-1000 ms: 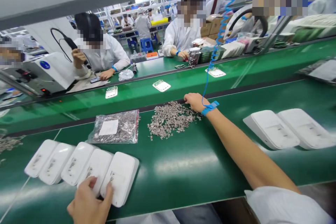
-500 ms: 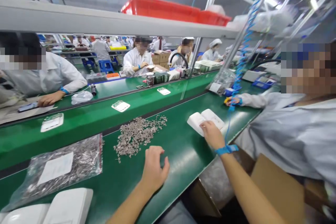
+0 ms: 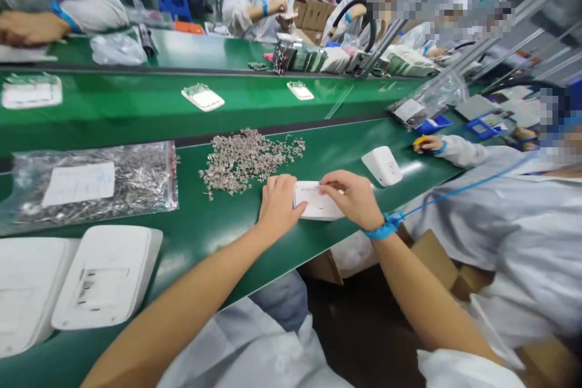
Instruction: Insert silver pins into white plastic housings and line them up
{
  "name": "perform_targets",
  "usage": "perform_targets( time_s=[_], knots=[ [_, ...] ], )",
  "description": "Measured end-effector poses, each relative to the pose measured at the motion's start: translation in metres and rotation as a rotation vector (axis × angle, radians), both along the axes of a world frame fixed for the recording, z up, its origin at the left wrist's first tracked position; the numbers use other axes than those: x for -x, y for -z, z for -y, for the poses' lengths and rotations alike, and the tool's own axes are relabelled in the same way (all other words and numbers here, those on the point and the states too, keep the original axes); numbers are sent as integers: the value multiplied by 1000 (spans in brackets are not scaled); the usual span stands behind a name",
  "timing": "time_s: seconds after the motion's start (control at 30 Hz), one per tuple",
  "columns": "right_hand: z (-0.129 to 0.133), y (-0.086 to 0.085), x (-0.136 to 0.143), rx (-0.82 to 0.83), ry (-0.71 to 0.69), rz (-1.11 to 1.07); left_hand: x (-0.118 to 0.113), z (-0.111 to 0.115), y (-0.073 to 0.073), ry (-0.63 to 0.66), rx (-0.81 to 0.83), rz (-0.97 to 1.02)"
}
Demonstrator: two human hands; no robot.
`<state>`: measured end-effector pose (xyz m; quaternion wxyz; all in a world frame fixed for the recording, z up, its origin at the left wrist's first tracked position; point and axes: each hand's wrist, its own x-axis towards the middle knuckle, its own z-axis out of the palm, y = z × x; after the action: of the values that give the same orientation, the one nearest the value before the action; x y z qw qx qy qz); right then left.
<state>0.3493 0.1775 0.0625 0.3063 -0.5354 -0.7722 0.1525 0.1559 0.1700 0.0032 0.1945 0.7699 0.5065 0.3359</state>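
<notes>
On the green table [image 3: 204, 224], the left hand [image 3: 278, 201] grips a white case [image 3: 313, 205] by its left end; the right hand [image 3: 355, 197] curls over its face, pinching what, I cannot tell; probably light, stiff and slick, it suits an edge hold; metal bits [image 3: 243, 160] lie beyond

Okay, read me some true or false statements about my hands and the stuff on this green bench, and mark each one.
1. The left hand and the right hand are both at one white plastic housing. True.
2. The blue wrist strap is on the left wrist. False: it is on the right.
3. The clear plastic bag lies left of the loose metal pieces. True.
4. The bag's label is black. False: it is white.
</notes>
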Motion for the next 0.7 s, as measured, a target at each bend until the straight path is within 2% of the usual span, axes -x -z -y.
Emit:
perform_targets(
  time_s=[0.1, 0.23, 0.37, 0.47, 0.7],
  knots=[
    [0, -8, -6, -44, -86, 211, -1, -1, -5, 54, 44, -8],
    [-4, -2, 0, -69, -191, 381, 1, 1, -9, 99, 67, -22],
    [-8, 9, 6, -109, -237, 387, 2, 3, -9, 95, 82, -16],
    [-9, 11, 7, -99, -257, 349, 2, 4, -8, 84, 74, -11],
    [-21, 7, 9, 49, -226, 354, 1, 3, -11, 74, 110, -23]
  ],
)
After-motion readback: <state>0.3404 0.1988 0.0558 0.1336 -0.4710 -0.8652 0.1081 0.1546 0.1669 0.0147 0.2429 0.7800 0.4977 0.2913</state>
